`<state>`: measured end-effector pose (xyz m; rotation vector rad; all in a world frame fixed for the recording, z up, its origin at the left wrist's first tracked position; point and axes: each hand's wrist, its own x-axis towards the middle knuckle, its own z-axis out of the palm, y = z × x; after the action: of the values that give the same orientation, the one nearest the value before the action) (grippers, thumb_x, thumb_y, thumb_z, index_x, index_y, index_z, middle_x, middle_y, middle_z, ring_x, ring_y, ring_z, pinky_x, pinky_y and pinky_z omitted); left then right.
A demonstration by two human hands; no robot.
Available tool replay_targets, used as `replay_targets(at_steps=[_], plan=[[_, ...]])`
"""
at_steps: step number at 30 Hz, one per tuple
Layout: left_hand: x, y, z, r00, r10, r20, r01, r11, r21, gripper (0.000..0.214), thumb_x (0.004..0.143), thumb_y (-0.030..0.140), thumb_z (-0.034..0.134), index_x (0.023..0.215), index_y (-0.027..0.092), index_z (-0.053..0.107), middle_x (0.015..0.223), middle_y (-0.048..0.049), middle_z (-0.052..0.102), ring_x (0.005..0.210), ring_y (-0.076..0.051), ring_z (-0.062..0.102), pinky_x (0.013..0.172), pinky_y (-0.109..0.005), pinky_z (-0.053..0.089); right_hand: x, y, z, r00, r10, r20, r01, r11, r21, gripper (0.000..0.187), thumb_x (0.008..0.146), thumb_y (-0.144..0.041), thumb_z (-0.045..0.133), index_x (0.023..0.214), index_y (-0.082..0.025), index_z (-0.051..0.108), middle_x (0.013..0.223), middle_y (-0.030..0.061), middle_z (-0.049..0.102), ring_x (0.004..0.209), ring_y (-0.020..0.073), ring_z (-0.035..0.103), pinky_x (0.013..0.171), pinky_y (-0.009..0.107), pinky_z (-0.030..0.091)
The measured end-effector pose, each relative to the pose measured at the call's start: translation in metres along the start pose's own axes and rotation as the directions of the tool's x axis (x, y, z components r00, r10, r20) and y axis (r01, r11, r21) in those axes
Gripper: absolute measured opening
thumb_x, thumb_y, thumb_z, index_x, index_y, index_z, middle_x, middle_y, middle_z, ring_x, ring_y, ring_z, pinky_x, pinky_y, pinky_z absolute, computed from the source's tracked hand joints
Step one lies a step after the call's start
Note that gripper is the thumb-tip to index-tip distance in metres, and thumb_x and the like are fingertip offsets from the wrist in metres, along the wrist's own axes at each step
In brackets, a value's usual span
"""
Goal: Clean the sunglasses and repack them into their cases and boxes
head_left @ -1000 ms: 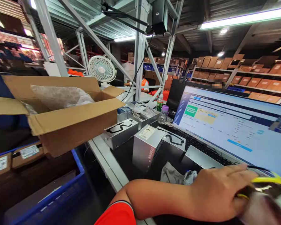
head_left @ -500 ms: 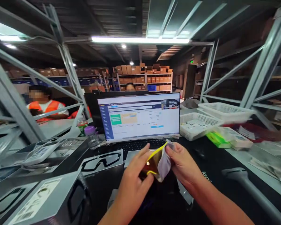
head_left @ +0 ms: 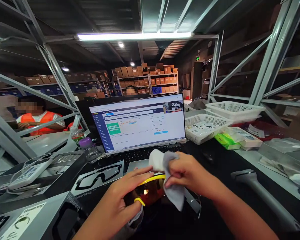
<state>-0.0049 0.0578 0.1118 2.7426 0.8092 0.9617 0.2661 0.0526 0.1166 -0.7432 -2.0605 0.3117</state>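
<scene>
Yellow-rimmed sports goggles (head_left: 152, 187) with a dark orange mirrored lens are in front of the keyboard. My left hand (head_left: 126, 193) grips their left part, fingers along the upper rim and thumb below. With my right hand (head_left: 183, 170) I pinch a grey-white cloth (head_left: 176, 196), which lies against the right end of the lens and hides it. Part of the cloth bunches up above the rim. Beneath my left thumb shows another piece of pale grey fabric (head_left: 136, 218), partly covered.
A monitor (head_left: 137, 125) and keyboard (head_left: 140, 154) stand ahead. Goggle boxes (head_left: 37, 216) and a purple-capped bottle (head_left: 87, 146) are at left. A barcode scanner (head_left: 260, 193) and white baskets (head_left: 206, 128) are at right. A person in an orange vest (head_left: 41, 120) sits beyond the rack.
The cloth has moved from the goggles' folded side onto the lens front. The goggles have turned so the lens faces me more and sit lower. The camera view has shifted right.
</scene>
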Motion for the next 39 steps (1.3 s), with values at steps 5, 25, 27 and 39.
replay_targets(at_steps=[5, 25, 27, 39], plan=[[0.001, 0.0, 0.003, 0.958, -0.034, -0.284, 0.079, 0.986, 0.149, 0.043, 0.071, 0.013, 0.058, 0.11, 0.026, 0.072, 0.107, -0.0028, 0.078, 0.101, -0.025, 0.075, 0.09, -0.041, 0.062, 0.002, 0.0, 0.009, 0.974, 0.183, 0.132, -0.216, 0.926, 0.31, 0.054, 0.08, -0.04, 0.081, 0.057, -0.019, 0.038, 0.056, -0.0083, 0.039, 0.055, 0.0079, 0.032, 0.052, 0.022, 0.025], [0.006, 0.009, 0.002, 0.933, 0.248, -0.261, -0.161, 0.936, 0.313, 0.031, 0.081, 0.015, 0.063, 0.112, 0.02, 0.068, 0.099, -0.0016, 0.079, 0.087, -0.017, 0.076, 0.095, -0.039, 0.061, 0.004, 0.002, 0.013, 0.939, 0.137, 0.316, -0.229, 0.934, 0.275, 0.062, 0.074, -0.055, 0.083, 0.057, -0.02, 0.036, 0.053, -0.0095, 0.036, 0.052, 0.0069, 0.029, 0.048, 0.021, 0.022], [0.004, 0.008, -0.002, 0.934, 0.235, -0.269, -0.149, 0.941, 0.305, 0.034, 0.079, 0.013, 0.063, 0.112, 0.021, 0.068, 0.099, -0.0004, 0.079, 0.085, -0.017, 0.076, 0.096, -0.04, 0.06, 0.004, 0.005, 0.006, 0.931, 0.097, 0.352, -0.216, 0.923, 0.318, 0.059, 0.073, -0.051, 0.085, 0.057, -0.019, 0.038, 0.054, -0.0094, 0.038, 0.052, 0.0067, 0.031, 0.049, 0.021, 0.023], [0.006, 0.012, 0.0, 0.918, 0.286, -0.276, -0.159, 0.901, 0.404, 0.025, 0.083, 0.014, 0.061, 0.107, 0.017, 0.069, 0.091, -0.002, 0.078, 0.076, -0.017, 0.075, 0.091, -0.043, 0.063, 0.003, 0.002, 0.009, 0.951, 0.028, 0.307, -0.08, 0.984, 0.159, 0.048, 0.083, -0.03, 0.078, 0.058, -0.019, 0.038, 0.057, -0.0083, 0.043, 0.054, 0.0073, 0.037, 0.053, 0.021, 0.028]])
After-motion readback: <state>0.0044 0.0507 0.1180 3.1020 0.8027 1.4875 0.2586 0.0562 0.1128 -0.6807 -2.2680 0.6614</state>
